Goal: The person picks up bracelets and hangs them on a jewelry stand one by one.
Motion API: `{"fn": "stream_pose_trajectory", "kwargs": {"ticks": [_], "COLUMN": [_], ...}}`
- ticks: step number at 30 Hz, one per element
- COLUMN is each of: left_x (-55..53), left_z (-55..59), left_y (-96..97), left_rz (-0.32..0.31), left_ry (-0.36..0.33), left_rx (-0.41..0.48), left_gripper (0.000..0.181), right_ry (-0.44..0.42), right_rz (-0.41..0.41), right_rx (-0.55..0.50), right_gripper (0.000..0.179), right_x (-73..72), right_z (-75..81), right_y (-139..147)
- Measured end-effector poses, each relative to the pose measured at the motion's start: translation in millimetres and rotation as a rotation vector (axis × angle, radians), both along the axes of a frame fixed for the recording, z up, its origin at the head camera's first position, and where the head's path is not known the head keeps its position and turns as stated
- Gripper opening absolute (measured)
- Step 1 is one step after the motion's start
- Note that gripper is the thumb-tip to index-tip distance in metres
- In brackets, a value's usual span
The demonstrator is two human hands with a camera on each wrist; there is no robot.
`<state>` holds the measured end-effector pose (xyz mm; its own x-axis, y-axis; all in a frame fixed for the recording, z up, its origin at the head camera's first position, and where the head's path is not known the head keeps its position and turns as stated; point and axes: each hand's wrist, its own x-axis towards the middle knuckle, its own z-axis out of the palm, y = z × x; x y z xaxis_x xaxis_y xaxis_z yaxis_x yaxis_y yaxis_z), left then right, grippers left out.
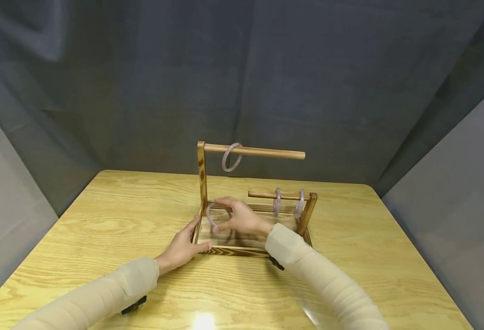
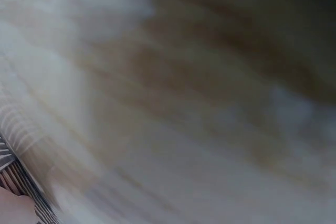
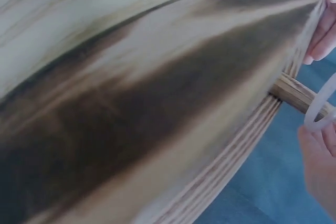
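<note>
A wooden bangle stand [image 1: 237,251] with a tray base and two pegs sits on the table. My right hand [image 1: 242,217] reaches over the tray and holds a pale lilac bangle [image 1: 209,215] between thumb and fingers, close to the tall left post [image 1: 202,178]. In the right wrist view the same bangle [image 3: 314,111] shows at the right edge, overlapping the post. My left hand [image 1: 182,247] grips the tray's front left corner, thumb at the front rim and fingers along the left side. The left wrist view is mostly blurred wood.
One bangle [image 1: 226,160] hangs on the upper peg [image 1: 272,152], whose right end is free. Two more bangles, one nearer the middle [image 1: 277,201] and one by the short post [image 1: 299,204], hang on the lower peg [image 1: 260,195]. Dark cloth [image 1: 242,91] stands behind the table.
</note>
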<state>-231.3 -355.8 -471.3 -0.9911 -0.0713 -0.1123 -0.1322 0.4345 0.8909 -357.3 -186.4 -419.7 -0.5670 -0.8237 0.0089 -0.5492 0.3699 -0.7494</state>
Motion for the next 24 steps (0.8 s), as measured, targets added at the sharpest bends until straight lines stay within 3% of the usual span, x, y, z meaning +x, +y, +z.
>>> {"fn": "stream_pose_trajectory", "kwargs": {"ticks": [13,16,20,24], "left_x": [0.1,5.5,4.7,0.2], "left_z": [0.9,13.1,11.4,0.3], "left_y": [-0.3,3.0,3.1,-0.1], "left_rz": [0.004,-0.008,-0.013,-0.006], "left_ry": [0.009,0.007,0.010,0.020], "left_rx": [-0.001,0.013,0.037,0.047], "left_gripper": [0.092,0.090,0.091,0.092], "right_ry": [0.085,0.083,0.068,0.059], "right_rz": [-0.008,0.002,0.019,0.029], "right_rx": [-0.007,-0.026,-0.056,-0.079], "right_gripper": [0.083,0.080,0.081,0.081], "right_x": [15.8,19.5,23.5,28.8], "right_z": [17.5,20.7,22.0,24.9], "right_y": [-3.1,-3.6,-2.2,-0.8]}}
